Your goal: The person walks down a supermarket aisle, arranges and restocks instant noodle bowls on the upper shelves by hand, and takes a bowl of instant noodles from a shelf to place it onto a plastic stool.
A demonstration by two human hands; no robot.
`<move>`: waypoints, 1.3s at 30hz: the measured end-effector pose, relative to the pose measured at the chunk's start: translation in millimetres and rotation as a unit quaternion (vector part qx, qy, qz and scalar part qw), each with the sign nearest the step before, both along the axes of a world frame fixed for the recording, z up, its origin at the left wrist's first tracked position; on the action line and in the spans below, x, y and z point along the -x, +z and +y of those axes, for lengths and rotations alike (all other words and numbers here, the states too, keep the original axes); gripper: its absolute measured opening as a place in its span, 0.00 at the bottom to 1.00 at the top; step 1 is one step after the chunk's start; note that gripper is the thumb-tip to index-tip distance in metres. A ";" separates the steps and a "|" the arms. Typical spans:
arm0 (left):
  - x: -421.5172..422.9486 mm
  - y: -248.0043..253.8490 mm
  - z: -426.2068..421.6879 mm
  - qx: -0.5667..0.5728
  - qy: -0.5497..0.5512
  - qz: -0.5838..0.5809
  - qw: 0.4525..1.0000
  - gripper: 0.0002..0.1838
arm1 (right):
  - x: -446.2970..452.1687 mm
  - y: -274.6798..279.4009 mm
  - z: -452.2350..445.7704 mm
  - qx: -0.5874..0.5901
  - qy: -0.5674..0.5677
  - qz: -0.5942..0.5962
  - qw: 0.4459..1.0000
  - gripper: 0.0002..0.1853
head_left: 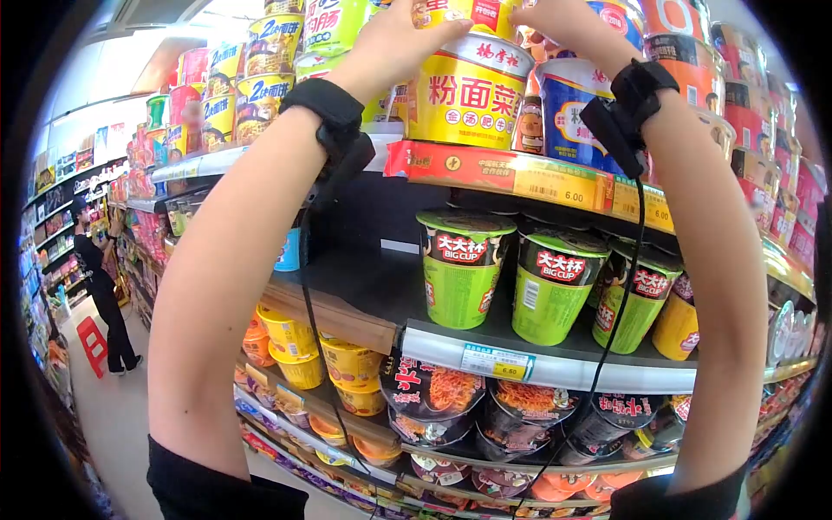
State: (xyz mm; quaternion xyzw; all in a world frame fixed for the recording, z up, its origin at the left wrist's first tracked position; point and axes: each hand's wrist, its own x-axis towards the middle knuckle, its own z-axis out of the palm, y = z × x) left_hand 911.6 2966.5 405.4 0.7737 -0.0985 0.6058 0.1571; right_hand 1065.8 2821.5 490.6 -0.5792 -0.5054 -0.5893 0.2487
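Note:
At the top edge of the view, my left hand [400, 42] holds the left side of a yellow instant noodle tub [458, 12], thumb across its front. My right hand [568, 33] is closed at the tub's right side; some of its fingers are cut off by the frame or hidden. Directly beneath is another yellow noodle tub [464, 95], upright on the upper shelf. A blue and white noodle tub [572, 113] stands to its right, below my right hand. Both wrists wear black straps with small devices and hanging cables.
Below the red and gold price strip [494, 169], green Big Cup noodles [465, 277] stand on the middle shelf [555, 364]. Black noodle bowls [433, 394] and yellow tubs [351, 364] fill lower shelves. Stacked tubs [264, 104] rise at left. A person [100, 277] stands in the aisle near a red stand [92, 345].

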 end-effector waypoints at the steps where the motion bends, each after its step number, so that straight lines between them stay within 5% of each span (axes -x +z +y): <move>1: -0.1 -1.1 2.5 0.024 -0.037 0.020 0.999 0.40 | 7.8 -2.9 -0.1 0.005 -0.005 0.045 0.999 0.19; 2: -24.1 5.1 42.0 -0.005 0.060 -0.008 0.998 0.47 | 20.4 -11.2 -0.8 0.011 -0.010 0.091 0.996 0.18; 13: -36.2 -37.3 54.2 -0.088 0.075 -0.050 0.992 0.46 | 30.8 -38.7 1.4 0.031 -0.015 0.132 0.991 0.15; 24: 19.2 -69.3 -15.9 -0.053 0.120 0.015 0.991 0.46 | 54.1 -82.5 -7.4 0.034 -0.008 0.021 0.999 0.19; 26: 30.3 -70.9 -28.1 -0.039 0.108 -0.008 0.993 0.46 | 83.7 -100.8 -17.1 0.037 -0.034 0.024 0.998 0.19; 29: 41.7 -94.2 -33.9 -0.065 -0.072 -0.033 0.995 0.46 | 84.7 -119.9 -26.4 -0.034 0.029 -0.031 0.999 0.19; 32: 53.6 -142.3 -31.7 -0.064 -0.164 -0.007 0.984 0.48 | 91.9 -147.4 -61.0 -0.033 0.064 0.034 0.997 0.16; 34: 68.9 -176.6 -27.8 -0.065 -0.152 0.046 0.985 0.50 | 86.6 -169.1 -96.9 0.001 0.005 -0.063 0.998 0.27; 35: 72.2 -189.3 -21.3 -0.079 -0.139 0.073 0.984 0.51 | 87.9 -182.2 -111.5 -0.003 0.116 0.083 0.990 0.40; 37: 74.5 -208.7 -6.7 -0.048 -0.144 0.141 0.978 0.51 | 112.9 -219.6 -141.0 -0.011 0.062 0.047 0.997 0.16; 39: 78.5 -229.7 5.4 0.049 -0.206 0.198 0.957 0.50 | 132.0 -257.5 -180.0 0.030 -0.012 0.011 0.999 0.21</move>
